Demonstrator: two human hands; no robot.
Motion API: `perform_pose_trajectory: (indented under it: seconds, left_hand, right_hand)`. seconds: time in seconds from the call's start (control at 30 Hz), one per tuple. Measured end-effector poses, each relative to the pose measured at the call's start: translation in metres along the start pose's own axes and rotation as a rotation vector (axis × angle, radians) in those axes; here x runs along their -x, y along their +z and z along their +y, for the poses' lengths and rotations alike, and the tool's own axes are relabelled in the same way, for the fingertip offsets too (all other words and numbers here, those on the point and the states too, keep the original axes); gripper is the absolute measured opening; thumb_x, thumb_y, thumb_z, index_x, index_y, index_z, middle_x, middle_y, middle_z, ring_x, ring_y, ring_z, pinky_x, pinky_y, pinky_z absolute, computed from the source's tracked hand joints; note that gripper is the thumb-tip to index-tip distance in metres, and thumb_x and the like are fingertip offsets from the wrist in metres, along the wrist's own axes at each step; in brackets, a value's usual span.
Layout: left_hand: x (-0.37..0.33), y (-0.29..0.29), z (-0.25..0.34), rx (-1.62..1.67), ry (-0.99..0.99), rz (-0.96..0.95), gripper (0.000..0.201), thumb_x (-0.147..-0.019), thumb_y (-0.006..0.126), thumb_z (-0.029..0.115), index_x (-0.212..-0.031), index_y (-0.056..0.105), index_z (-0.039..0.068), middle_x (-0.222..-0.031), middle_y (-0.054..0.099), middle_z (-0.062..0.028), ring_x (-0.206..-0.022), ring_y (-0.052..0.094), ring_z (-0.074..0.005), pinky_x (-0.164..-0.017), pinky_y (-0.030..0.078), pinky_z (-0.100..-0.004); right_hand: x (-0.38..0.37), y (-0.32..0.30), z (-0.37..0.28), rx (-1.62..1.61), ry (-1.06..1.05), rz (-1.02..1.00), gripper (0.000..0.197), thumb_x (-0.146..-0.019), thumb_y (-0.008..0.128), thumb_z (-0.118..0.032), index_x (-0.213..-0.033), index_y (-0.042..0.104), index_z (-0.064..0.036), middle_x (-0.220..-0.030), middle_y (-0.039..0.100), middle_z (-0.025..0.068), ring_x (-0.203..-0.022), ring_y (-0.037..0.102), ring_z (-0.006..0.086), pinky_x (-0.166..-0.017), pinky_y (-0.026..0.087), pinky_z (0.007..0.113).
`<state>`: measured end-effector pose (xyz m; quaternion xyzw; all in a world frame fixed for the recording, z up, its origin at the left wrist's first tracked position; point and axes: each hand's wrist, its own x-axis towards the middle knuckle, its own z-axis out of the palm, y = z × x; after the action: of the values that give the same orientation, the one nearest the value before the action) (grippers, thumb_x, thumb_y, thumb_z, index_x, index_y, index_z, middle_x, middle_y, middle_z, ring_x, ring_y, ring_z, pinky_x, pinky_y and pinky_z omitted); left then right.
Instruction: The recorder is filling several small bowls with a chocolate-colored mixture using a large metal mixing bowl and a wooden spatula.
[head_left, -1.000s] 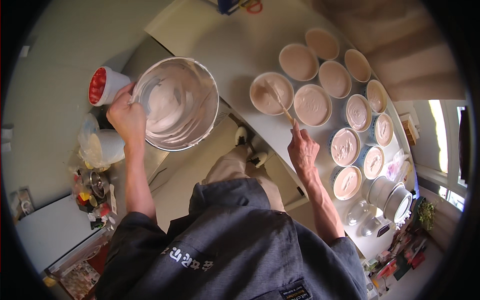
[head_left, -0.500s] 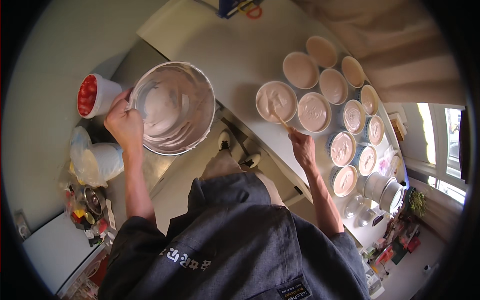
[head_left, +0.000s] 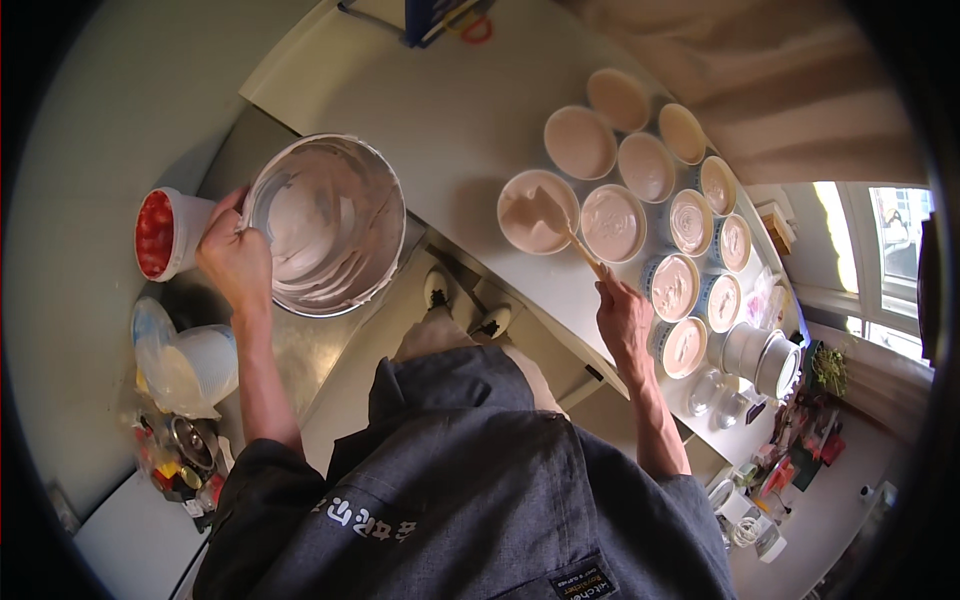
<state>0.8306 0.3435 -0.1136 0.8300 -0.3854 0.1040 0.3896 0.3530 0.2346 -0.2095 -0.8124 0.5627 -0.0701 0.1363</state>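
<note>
Head view, left hand [head_left: 235,262] gripping smeared metal bowl [head_left: 325,225], right hand [head_left: 622,318] holding spatula [head_left: 560,225] in pink-filled cup [head_left: 538,211].

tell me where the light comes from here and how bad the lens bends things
Head view: daylight enters from the window at right, blown out to glare; the steel mixing bowl gripped by the left hand catches soft highlights; the right hand and its spatula cast a shadow left of the tub; the fisheye curves the counter edge and blacks out the corners.
</note>
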Motion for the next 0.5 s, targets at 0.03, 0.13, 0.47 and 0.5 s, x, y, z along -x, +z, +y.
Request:
perform_pose_trajectory:
  seconds: [0.03, 0.13, 0.47, 0.5]
  left_hand:
    - [-0.002, 0.002, 0.002, 0.021, 0.002, -0.001, 0.026, -0.076, 0.054, -0.009, -0.09, 0.076, -0.005, -0.104, 0.077, -0.0135, -0.089, 0.073, -0.0296, -0.083, 0.054, -0.0355]
    - [-0.005, 0.009, 0.002, 0.071, 0.019, -0.027, 0.027, -0.077, 0.053, -0.01, -0.091, 0.076, -0.005, -0.104, 0.077, -0.0132, -0.089, 0.073, -0.0295, -0.083, 0.054, -0.0357]
    - [-0.012, 0.039, 0.024, 0.09, 0.073, -0.102, 0.022, -0.08, 0.058, -0.003, -0.092, 0.076, -0.001, -0.101, 0.076, -0.0136, -0.087, 0.074, -0.0299, -0.078, 0.055, -0.034]
    - [-0.013, 0.043, 0.028, 0.106, 0.1, -0.113, 0.017, -0.083, 0.06, -0.001, -0.092, 0.076, -0.002, -0.099, 0.076, -0.0141, -0.087, 0.074, -0.0275, -0.078, 0.054, -0.0324]
  right_hand:
    - [0.003, 0.003, 0.0, 0.004, 0.004, 0.006, 0.031, -0.095, 0.065, -0.017, -0.125, 0.069, -0.0164, -0.073, 0.064, 0.0102, -0.065, 0.066, 0.0329, -0.055, 0.048, 0.045]
    - [0.008, 0.013, -0.006, 0.17, -0.086, 0.046, 0.036, -0.094, 0.065, -0.013, -0.129, 0.063, -0.0143, -0.075, 0.065, 0.0082, -0.061, 0.065, 0.0293, -0.05, 0.049, 0.043]
    - [0.028, 0.021, -0.008, 0.072, 0.013, 0.141, 0.033, -0.093, 0.065, -0.013, -0.126, 0.066, -0.0168, -0.075, 0.064, 0.0095, -0.063, 0.065, 0.0315, -0.052, 0.049, 0.045]
    - [0.031, 0.02, -0.006, -0.019, 0.056, 0.155, 0.031, -0.094, 0.065, -0.012, -0.125, 0.066, -0.0171, -0.075, 0.065, 0.0106, -0.063, 0.065, 0.0331, -0.053, 0.049, 0.046]
